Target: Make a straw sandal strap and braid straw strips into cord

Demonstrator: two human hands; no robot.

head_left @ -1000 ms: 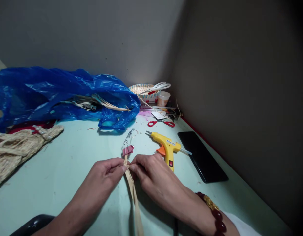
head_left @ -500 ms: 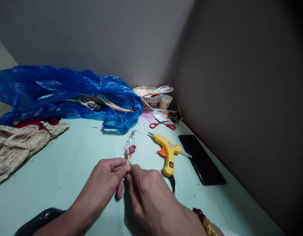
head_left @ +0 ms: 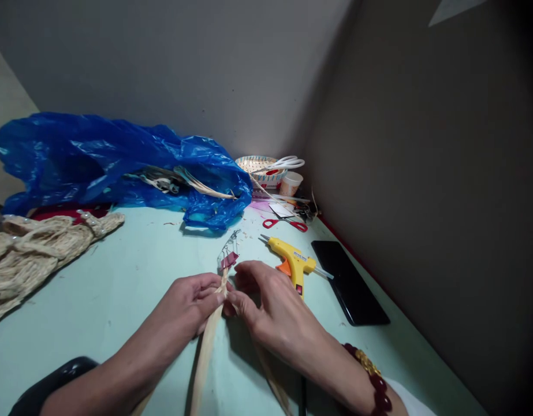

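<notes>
Pale flat plant-fibre strands (head_left: 204, 352) join in a short narrow braid (head_left: 223, 283) at mid-table. A pink binder clip (head_left: 228, 260) grips the braid's far end, with thin metal wire pieces (head_left: 228, 245) just beyond. My left hand (head_left: 190, 300) pinches the braid from the left between thumb and fingers. From the right, my right hand (head_left: 270, 300) has its thumb against the braid, the fingers curved over and partly hidden. One strand hangs toward me between the hands; another trails below my right hand.
A yellow glue gun (head_left: 297, 260) lies right of my right hand, beside a black phone-like slab (head_left: 350, 283). Red-handled scissors (head_left: 285, 224), a paper cup (head_left: 291, 183) and a woven basket (head_left: 257, 163) stand behind. Left are a blue plastic bag (head_left: 97, 156) and woven fibre work (head_left: 36, 248).
My right hand has turned and lifted, its fingers reaching forward near the clip. The long strands now show below the hands. My left hand keeps its pinch.
</notes>
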